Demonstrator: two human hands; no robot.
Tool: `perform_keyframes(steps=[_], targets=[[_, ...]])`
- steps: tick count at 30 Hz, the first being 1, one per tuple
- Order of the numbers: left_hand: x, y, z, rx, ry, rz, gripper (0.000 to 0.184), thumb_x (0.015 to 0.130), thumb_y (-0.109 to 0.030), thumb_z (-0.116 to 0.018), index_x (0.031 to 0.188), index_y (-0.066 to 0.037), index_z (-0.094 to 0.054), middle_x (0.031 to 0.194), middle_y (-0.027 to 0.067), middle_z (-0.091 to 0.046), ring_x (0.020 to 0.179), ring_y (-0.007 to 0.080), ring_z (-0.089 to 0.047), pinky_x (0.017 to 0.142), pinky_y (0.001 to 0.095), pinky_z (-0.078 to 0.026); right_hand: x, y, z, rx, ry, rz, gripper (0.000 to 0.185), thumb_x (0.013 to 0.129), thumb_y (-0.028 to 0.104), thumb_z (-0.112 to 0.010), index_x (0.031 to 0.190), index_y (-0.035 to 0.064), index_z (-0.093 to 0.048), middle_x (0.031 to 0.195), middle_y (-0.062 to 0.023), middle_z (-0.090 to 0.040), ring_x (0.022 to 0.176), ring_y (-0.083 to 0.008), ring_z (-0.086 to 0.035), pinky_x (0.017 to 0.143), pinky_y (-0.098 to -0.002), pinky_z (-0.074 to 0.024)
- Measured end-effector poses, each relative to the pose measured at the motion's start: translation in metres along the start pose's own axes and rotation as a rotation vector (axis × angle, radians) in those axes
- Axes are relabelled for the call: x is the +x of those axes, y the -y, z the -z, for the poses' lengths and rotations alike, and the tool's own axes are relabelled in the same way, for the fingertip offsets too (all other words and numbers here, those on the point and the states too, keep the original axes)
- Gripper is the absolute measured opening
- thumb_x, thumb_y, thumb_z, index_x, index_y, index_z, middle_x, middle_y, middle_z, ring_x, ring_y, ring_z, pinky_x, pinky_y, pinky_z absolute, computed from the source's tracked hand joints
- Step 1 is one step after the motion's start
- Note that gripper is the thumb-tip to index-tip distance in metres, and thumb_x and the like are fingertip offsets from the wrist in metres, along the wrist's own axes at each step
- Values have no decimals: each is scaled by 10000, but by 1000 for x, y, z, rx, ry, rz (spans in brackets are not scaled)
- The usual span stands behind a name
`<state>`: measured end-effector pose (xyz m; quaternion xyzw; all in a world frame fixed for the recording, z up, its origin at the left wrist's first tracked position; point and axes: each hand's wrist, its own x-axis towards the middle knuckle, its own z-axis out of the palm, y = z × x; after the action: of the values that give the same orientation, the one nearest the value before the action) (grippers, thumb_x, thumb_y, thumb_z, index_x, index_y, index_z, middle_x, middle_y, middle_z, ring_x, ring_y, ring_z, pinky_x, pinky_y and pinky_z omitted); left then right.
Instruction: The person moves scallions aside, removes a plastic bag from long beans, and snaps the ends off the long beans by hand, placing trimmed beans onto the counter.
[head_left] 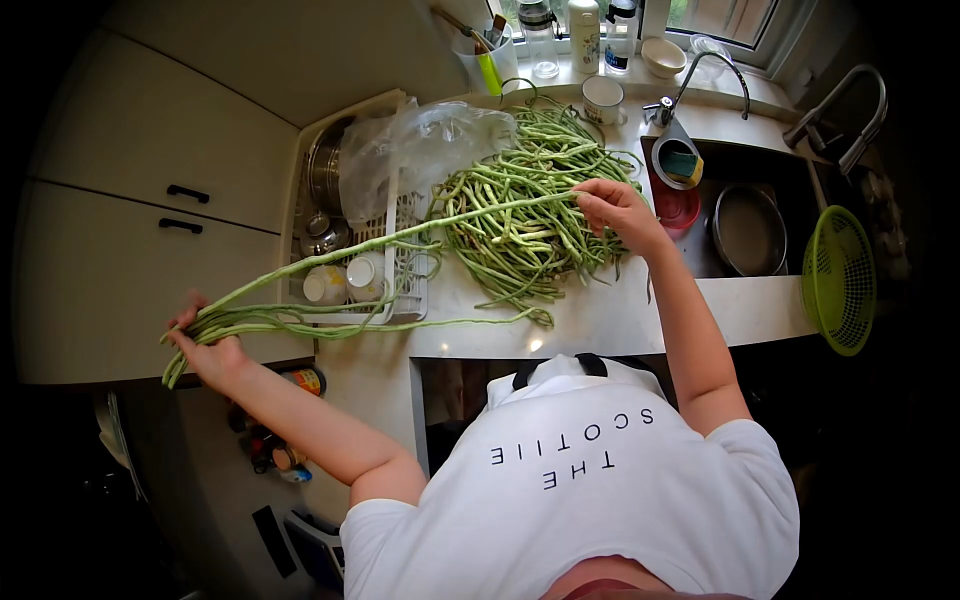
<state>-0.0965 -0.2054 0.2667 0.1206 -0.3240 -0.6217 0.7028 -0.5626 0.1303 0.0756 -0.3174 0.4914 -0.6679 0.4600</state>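
Observation:
My left hand (212, 356), out at the far left, is closed around the ends of several long green beans, whose loose lengths trail right over the dish rack. One long bean (420, 230) stretches taut from there up to my right hand (622, 212), which pinches its other end between thumb and fingers. Beneath and beside my right hand lies a big tangled heap of long beans (530, 215) on the white counter (590, 320). A clear plastic bag (430, 145) sits crumpled at the heap's left.
A white dish rack (408, 290) holds cups and metal pots. To the right is a sink (790, 160) with a metal basin (750, 230), a red bowl and a faucet. A green colander (840, 280) stands at its right edge. Bottles and a white mug (603, 100) line the back.

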Motion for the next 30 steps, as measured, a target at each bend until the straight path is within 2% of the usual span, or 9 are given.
perform_keyframes(steps=[5, 10, 11, 14, 15, 18, 22, 23, 30], targets=[[10, 12, 24, -84, 73, 98, 336, 1061, -327, -351, 908, -64, -493, 785, 54, -499, 760, 208, -555, 1045, 558, -463, -5, 13, 6, 218, 70, -214, 260, 1006, 229, -550, 1138, 21, -632, 649, 56, -480, 498, -25, -368, 442, -202, -327], [16, 15, 16, 72, -214, -7, 469, 1063, -399, -278, 865, -42, -509, 788, 90, -552, 789, 267, -593, 1025, 569, -472, -13, 14, 11, 460, 156, -243, 398, 960, 161, -557, 1310, -27, -540, 780, 12, -532, 556, -20, -396, 471, -198, -335], [22, 11, 25, 72, -216, -2, 469, 1063, -399, -278, 865, -42, -509, 788, 90, -552, 789, 267, -593, 1025, 569, -472, -14, 10, 16, 506, 208, -223, 493, 921, 115, -560, 1381, -39, -472, 911, -24, -589, 602, -30, -437, 519, -185, -377], [35, 2, 43, -10, -111, 70, 468, 1062, -404, -278, 872, -41, -504, 771, 89, -558, 816, 282, -603, 1021, 566, -473, -22, 11, 11, 472, 123, -231, 505, 909, 93, -565, 1384, -49, -468, 971, -61, -616, 619, -52, -465, 549, -175, -408], [33, 1, 36, 77, -180, 18, 456, 1062, -399, -282, 871, -45, -498, 770, 82, -558, 814, 273, -603, 1023, 561, -471, -22, 9, 16, 448, 171, -228, 524, 900, 66, -601, 1395, -37, -464, 1077, -93, -658, 688, -51, -543, 603, -175, -451], [32, 0, 30, 175, -249, -53, 438, 1063, -392, -287, 869, -54, -486, 764, 70, -554, 803, 251, -599, 1024, 546, -473, -28, 3, 22, 235, 148, -241, 541, 894, 58, -638, 1399, -26, -465, 1094, -96, -676, 765, -41, -594, 614, -177, -466], [41, -9, 49, -42, -87, 19, 415, 1063, -384, -300, 865, -65, -478, 744, 62, -530, 769, 219, -581, 1003, 521, -490, -34, -5, 27, -37, 45, -365, 309, 920, 159, -675, 1176, -10, -639, 913, -67, -716, 663, -46, -593, 575, -187, -457], [44, -9, 56, -42, -86, 24, 415, 1063, -384, -300, 865, -65, -478, 744, 62, -530, 769, 219, -581, 1003, 521, -490, -33, -8, 30, -158, 26, -435, 239, 917, 200, -690, 1074, 19, -684, 796, -6, -694, 605, -45, -572, 547, -188, -437], [41, 5, 49, -178, -50, 107, 375, 1061, -359, -333, 874, -68, -477, 755, 60, -519, 755, 219, -574, 990, 517, -497, -49, -17, 31, 12, -8, -323, 212, 942, 176, -654, 1079, 20, -695, 768, 4, -647, 648, -58, -575, 600, -212, -473]])
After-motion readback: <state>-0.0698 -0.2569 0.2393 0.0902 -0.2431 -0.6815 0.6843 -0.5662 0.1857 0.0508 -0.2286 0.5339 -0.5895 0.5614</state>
